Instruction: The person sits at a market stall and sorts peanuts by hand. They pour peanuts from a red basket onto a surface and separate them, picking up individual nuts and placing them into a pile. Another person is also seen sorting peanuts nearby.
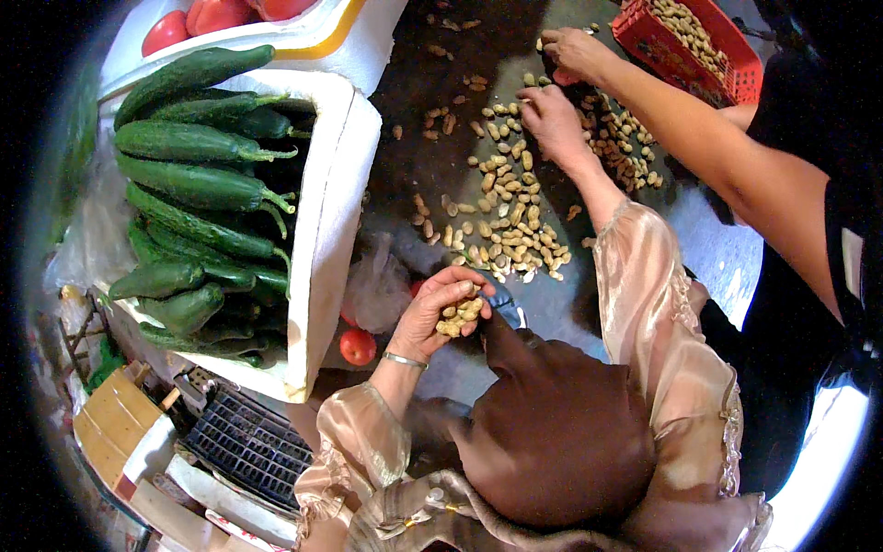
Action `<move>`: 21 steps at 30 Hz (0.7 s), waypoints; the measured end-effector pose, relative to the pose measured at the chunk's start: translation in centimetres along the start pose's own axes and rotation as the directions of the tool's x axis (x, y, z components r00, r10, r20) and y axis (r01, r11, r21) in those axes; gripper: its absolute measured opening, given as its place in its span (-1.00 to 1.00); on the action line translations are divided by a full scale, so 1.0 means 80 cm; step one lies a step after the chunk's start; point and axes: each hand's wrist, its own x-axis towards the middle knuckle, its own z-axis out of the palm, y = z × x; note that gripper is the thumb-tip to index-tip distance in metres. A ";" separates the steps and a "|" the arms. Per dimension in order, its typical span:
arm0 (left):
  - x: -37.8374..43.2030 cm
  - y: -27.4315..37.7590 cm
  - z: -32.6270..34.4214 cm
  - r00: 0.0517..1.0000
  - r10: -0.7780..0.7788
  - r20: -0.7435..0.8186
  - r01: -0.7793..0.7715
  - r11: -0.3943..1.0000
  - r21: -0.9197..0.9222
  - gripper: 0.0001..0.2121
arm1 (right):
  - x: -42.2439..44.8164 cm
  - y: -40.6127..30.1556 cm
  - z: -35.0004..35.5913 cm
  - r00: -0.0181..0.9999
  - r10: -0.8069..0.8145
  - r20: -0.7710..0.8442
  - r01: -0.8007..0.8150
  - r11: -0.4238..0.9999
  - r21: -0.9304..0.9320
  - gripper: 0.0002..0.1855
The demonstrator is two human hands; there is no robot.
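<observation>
Several unshelled peanuts rest in my left hand, palm up with fingers curled round them, a metal bangle at the wrist. My right hand reaches down to the floor at the upper middle, its fingertips beside loose peanuts; whether it pinches one is hidden. A spread of peanuts lies on the floor between my hands, and another pile lies right of my right wrist. Another person's hand is just above my right hand, also down among the peanuts.
A white foam box of green cucumbers stands at the left, with tomatoes in another foam box behind it. A red plastic basket of peanuts is at upper right. A tomato and a black crate are at lower left.
</observation>
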 end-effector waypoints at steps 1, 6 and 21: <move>-0.001 0.001 0.002 1.000 -0.006 -0.013 0.006 1.000 -0.002 -0.85 | 0.001 -0.012 0.004 0.999 0.004 0.052 -0.003 1.000 -0.019 -0.72; 0.000 0.003 0.006 1.000 0.013 0.024 -0.014 0.999 0.035 -0.77 | 0.006 -0.032 0.011 0.979 0.128 0.160 -0.101 0.981 -0.167 -0.67; 0.014 -0.004 -0.031 0.994 0.048 -0.094 -0.054 0.996 -0.064 -0.59 | -0.128 -0.147 -0.052 0.961 0.011 0.277 -0.147 0.868 0.475 -0.61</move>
